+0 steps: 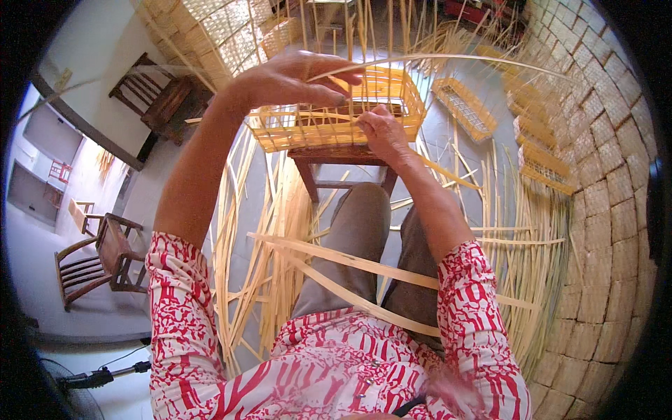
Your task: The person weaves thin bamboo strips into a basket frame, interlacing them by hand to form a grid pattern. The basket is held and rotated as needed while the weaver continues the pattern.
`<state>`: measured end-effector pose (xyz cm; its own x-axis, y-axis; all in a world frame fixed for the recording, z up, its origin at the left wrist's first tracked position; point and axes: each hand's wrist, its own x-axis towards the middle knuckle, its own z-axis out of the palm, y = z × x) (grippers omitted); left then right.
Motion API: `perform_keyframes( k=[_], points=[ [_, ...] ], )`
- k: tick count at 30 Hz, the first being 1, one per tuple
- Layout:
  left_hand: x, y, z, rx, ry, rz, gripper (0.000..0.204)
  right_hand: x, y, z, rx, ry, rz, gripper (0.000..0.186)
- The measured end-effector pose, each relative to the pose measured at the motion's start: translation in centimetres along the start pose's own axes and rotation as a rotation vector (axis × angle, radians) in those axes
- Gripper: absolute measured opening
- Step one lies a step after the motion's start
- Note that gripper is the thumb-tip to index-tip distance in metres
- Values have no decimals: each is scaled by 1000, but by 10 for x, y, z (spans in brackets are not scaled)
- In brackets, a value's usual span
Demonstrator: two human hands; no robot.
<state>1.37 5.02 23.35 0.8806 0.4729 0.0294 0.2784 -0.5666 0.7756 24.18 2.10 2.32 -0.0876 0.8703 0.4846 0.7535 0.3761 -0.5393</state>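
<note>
A half-woven, open-slatted basket (308, 140) of yellow strips rests on a small brown wooden stool (336, 155) before my knees, with tall strips standing up from it. My left hand (297, 78) is over its far left part, fingers stretched and apart. A long thin pale strip (448, 57) runs from among those fingers, arching to the right; whether they grip it I cannot tell. My right hand (383, 134) is closed in a pinch at the basket's near wall, on a thin strip there. Its fingertips partly hide that strip.
Long loose strips (280, 210) cover the floor left and right, and a few lie over my lap (350, 262). Finished-looking baskets (465, 108) stand at right, beside a wall of stacked woven panels (602, 210). Wooden chairs (112, 245) and a fan (70, 385) are at left.
</note>
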Motion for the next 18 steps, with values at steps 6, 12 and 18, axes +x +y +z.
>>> perform_keyframes(
  k=[6, 12, 18],
  points=[
    [40, -27, 7, 4, 88, -194, 78, 3, -19, 7, 45, -12, -2, 15],
    [86, 11, 20, 93, 59, 52, 54, 2, -16, 7, -22, -13, 38, 15],
    [119, -23, 41, 49, 87, -145, 100, 6, -33, 13, -36, -91, 24, 16]
  ],
)
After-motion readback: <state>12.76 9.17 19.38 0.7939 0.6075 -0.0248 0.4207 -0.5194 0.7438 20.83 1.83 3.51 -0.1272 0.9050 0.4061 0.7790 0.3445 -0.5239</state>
